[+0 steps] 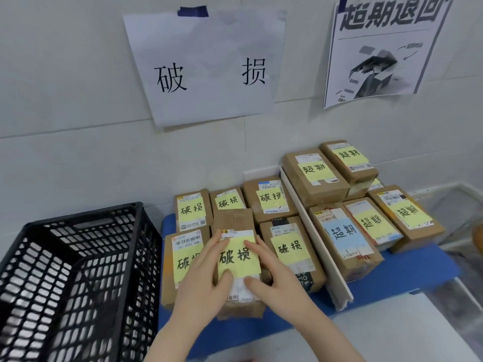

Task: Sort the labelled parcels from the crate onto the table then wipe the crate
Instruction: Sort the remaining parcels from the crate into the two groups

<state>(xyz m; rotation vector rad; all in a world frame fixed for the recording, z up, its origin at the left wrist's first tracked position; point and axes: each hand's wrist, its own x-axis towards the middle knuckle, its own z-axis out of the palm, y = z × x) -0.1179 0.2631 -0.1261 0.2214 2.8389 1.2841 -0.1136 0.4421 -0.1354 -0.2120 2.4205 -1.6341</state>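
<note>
Both hands lie on one parcel (236, 259) at the front centre of the blue table (407, 267). The left hand (201, 280) covers its left edge and the right hand (271, 278) its right edge. The hands are apart, fingers nearly straight and flat on the top face with the thumbs near the lower label edge. This reads as pressing and squaring rather than a closed grip. The parcel carries a yellow 破损 label and sits in the damaged group (271, 199), directly below the matching wall sheet (209, 74). A white divider (308, 226) separates this group from the 超期 group (316, 171), which lies under the poster (384, 48), so each class stays under its own sign. Labels face upward for checking. The black crate (78, 270) stands just left of the table. Its visible interior shows no parcel, so sorting appears nearly complete and wiping is not yet begun.
</note>
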